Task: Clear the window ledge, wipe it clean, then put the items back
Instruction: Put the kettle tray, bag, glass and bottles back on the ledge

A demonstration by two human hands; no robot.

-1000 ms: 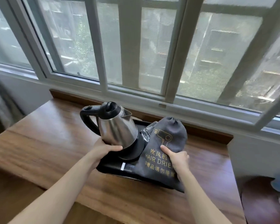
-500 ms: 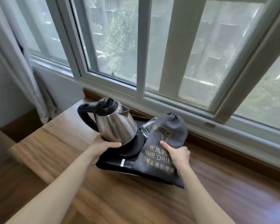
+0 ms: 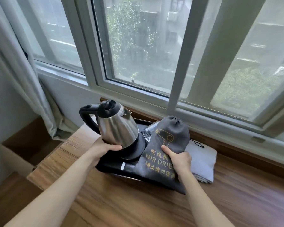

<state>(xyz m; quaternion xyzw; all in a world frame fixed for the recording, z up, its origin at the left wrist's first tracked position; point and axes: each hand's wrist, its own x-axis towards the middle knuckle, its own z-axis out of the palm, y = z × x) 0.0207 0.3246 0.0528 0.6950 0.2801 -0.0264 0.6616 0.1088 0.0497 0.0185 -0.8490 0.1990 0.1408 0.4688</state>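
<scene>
Ledge (image 3: 138,207) of wood fills lower frame. Black tray (image 3: 108,166), centre, carries tilted steel kettle (image 3: 116,126) and hair-dryer bag (image 3: 167,149). Left hand (image 3: 103,149) grips the tray edge against the kettle; right hand (image 3: 179,159) clamps bag to tray. Risk: kettle may topple if tilted.

- Black tray (image 3: 111,167), flat on wooden ledge (image 3: 138,203), gripped at both ends by fingers.
- Steel kettle (image 3: 116,128) with black handle, upright on round base, just beyond left thumb.
- Grey drawstring bag (image 3: 170,138) printed "HAIR DRIER", leaning under right thumb.
- Folded grey cloth (image 3: 203,163), flat, just right of right-hand fingers.
</scene>
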